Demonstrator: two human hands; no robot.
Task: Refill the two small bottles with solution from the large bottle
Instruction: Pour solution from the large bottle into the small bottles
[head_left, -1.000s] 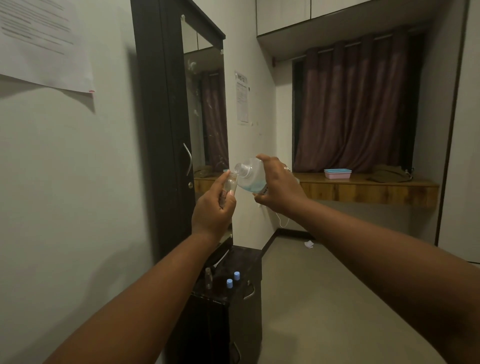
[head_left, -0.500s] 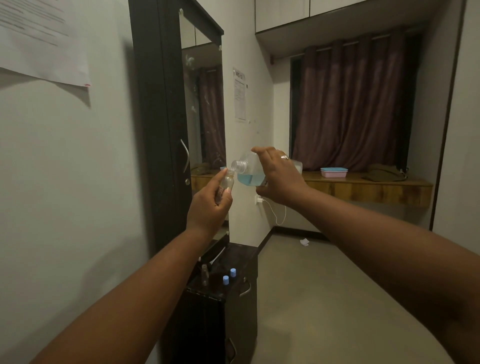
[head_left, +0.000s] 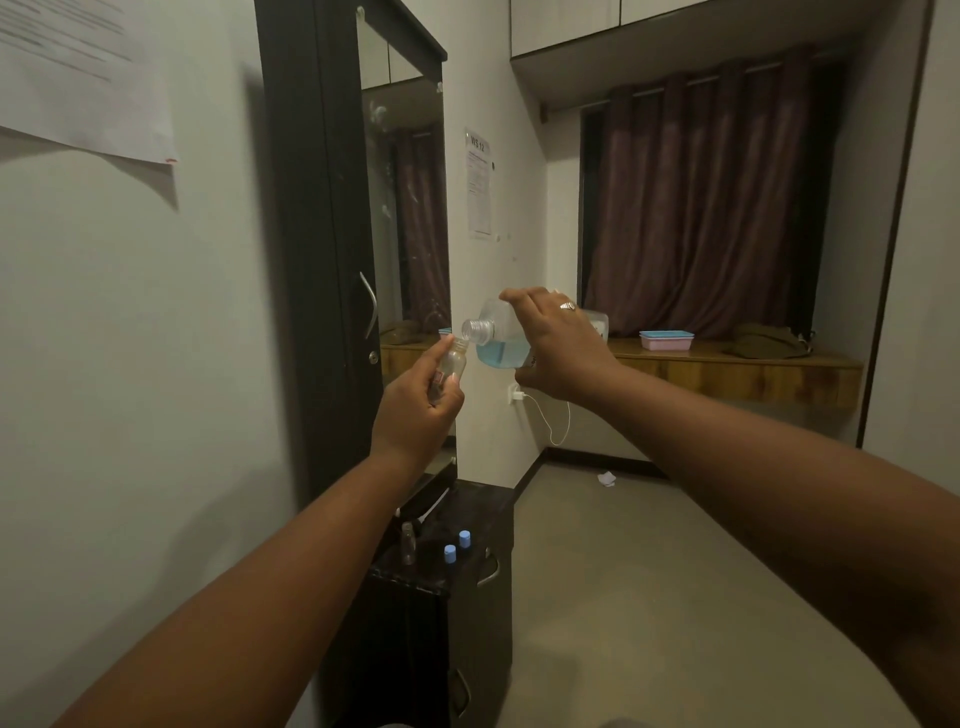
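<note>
My right hand (head_left: 558, 345) grips the large clear bottle (head_left: 496, 338), tipped on its side with its open neck pointing left; blue solution pools in its lower part. My left hand (head_left: 418, 410) holds a small clear bottle (head_left: 451, 361) tilted, its open mouth just under the large bottle's neck. A second small clear bottle (head_left: 408, 543) stands uncapped on the dark cabinet top (head_left: 483, 506) below. Two blue caps (head_left: 457, 545) sit beside it.
A tall dark wardrobe with a mirror door (head_left: 400, 234) stands right behind my hands. A wooden ledge (head_left: 727, 364) under the curtains carries a pink and blue box (head_left: 666, 339). A white charger cable (head_left: 545, 415) hangs from the wall socket.
Both hands rose slightly in view with the bottles. The large bottle is tipped more level, its neck now right above the small bottle's mouth.
</note>
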